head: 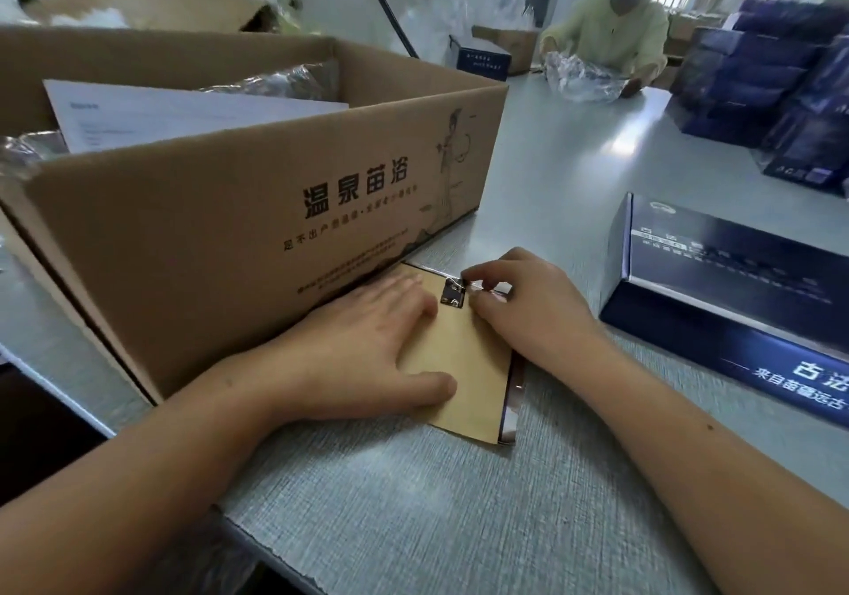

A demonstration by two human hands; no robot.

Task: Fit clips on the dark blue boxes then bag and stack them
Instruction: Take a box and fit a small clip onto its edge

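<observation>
Surface: grey table (459, 502), big cardboard carton (257, 208) at my left.
Left hand (367, 346): lies flat, fingers straight, pressing the flat tan box panel (468, 364).
Right hand (528, 300): fingertips pinch the small metal clip (453, 293) at the panel's far edge.
Risk: I judge the clip may seat crooked if the panel slides.
Look: tan face up, dark edge showing; another dark blue box (735, 282) stands at right.

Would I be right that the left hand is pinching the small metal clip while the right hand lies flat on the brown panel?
Not quite: the hands are swapped. In the head view the right hand pinches the metal clip, and the left hand lies flat on the brown panel.
</observation>
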